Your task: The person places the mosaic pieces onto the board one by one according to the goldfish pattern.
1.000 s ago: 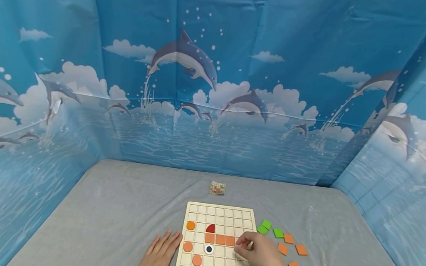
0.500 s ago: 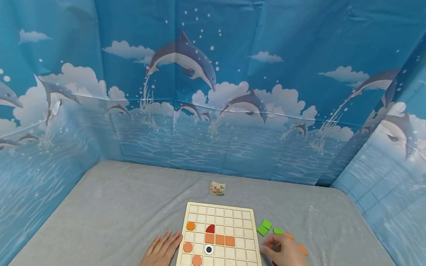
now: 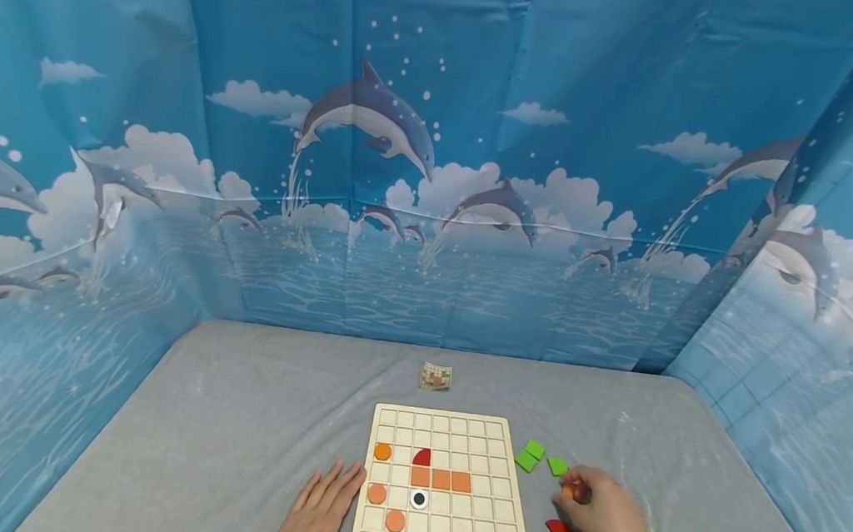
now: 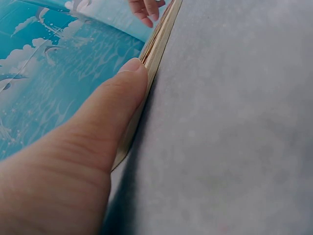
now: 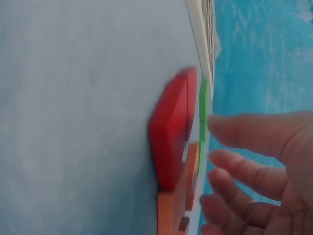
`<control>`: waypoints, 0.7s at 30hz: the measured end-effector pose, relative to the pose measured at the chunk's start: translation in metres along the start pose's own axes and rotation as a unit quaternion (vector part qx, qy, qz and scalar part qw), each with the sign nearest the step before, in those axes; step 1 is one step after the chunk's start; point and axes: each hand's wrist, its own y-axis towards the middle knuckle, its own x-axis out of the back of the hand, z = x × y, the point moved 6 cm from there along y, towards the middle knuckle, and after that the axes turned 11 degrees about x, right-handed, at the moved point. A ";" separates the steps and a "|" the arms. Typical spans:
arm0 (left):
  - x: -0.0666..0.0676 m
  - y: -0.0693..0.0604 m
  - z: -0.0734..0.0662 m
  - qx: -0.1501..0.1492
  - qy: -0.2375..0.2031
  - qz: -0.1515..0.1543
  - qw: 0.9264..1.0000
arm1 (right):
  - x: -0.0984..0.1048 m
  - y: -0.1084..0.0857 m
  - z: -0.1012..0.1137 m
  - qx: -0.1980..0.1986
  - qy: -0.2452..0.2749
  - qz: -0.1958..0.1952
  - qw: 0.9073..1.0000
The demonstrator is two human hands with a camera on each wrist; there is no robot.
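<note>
The cream grid board (image 3: 487, 448) lies on the grey cloth. It bears orange squares (image 3: 440, 480), orange discs (image 3: 395, 521), a red quarter-round piece (image 3: 422, 457) and a white disc with a black centre (image 3: 419, 499). My left hand (image 3: 320, 508) rests flat beside its left edge; in the left wrist view the thumb (image 4: 124, 90) touches the board's side. To the right of the board, my right hand (image 3: 608, 518) hovers around an orange square tile (image 3: 569, 491). In the right wrist view, thumb and fingers stand apart, with nothing visible between them.
Red quarter-round pieces (image 3: 558, 529) lie below the right hand's fingers. Green tiles (image 3: 528, 456) sit near the board's right edge, another green tile (image 3: 557, 466) beyond the fingertips. A small patterned card (image 3: 436, 376) lies behind the board. A dolphin-print curtain (image 3: 395, 280) surrounds the table.
My right hand has moved off the board to the right, over the loose tiles. Red pieces under it have come into view. The left hand stays put.
</note>
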 end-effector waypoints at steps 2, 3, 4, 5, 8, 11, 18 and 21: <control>0.000 0.001 0.000 0.003 0.000 0.007 1.000 | 0.000 0.001 -0.003 -0.011 -0.008 0.010 1.000; 0.000 0.001 0.000 0.004 -0.001 0.010 1.000 | 0.000 0.001 -0.004 -0.012 -0.014 0.014 1.000; 0.000 0.001 0.000 0.006 -0.003 0.014 1.000 | -0.001 0.001 -0.005 -0.012 -0.017 0.016 1.000; 0.000 0.001 0.001 0.008 -0.003 0.019 1.000 | -0.001 0.001 -0.005 -0.012 -0.020 0.019 1.000; -0.001 0.002 0.002 0.016 -0.005 0.030 0.999 | -0.002 0.002 -0.005 -0.007 -0.028 0.017 0.999; 0.000 0.001 0.003 0.012 -0.005 0.026 1.000 | -0.002 0.002 -0.006 -0.007 -0.033 0.013 0.999; 0.001 -0.001 0.001 -0.022 0.024 -0.016 0.999 | -0.004 0.000 -0.005 -0.009 -0.029 0.031 0.999; 0.000 -0.001 0.000 -0.023 0.024 -0.017 0.999 | -0.003 0.000 -0.005 -0.009 -0.027 0.037 0.999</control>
